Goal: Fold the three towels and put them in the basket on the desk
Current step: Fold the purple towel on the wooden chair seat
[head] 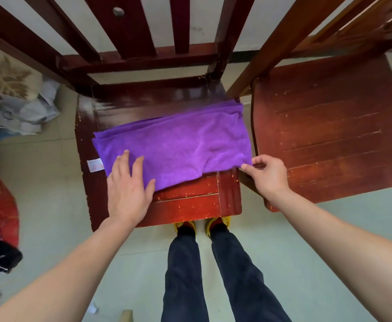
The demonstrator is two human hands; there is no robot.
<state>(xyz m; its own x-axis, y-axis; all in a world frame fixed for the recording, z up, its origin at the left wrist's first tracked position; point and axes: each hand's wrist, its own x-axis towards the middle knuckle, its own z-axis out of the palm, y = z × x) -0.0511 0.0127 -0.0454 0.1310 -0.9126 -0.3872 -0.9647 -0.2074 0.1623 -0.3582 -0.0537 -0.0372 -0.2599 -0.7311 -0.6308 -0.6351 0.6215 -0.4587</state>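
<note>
Probably a home: worn wooden chairs (pixel 329 126), floor clutter (pixel 16 105).

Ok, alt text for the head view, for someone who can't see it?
A folded purple towel lies on a red wooden chair seat; the left hand presses flat on its near left end and the right hand pinches its near right corner. A second chair stands alongside.

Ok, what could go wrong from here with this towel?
The purple towel lies askew, its right end at the edge of the chair seat; the right hand, pinching that corner, might drag it off towards the second chair. Its layers fan out at the left end, so the left hand pressing flat may set an uneven fold.
</note>
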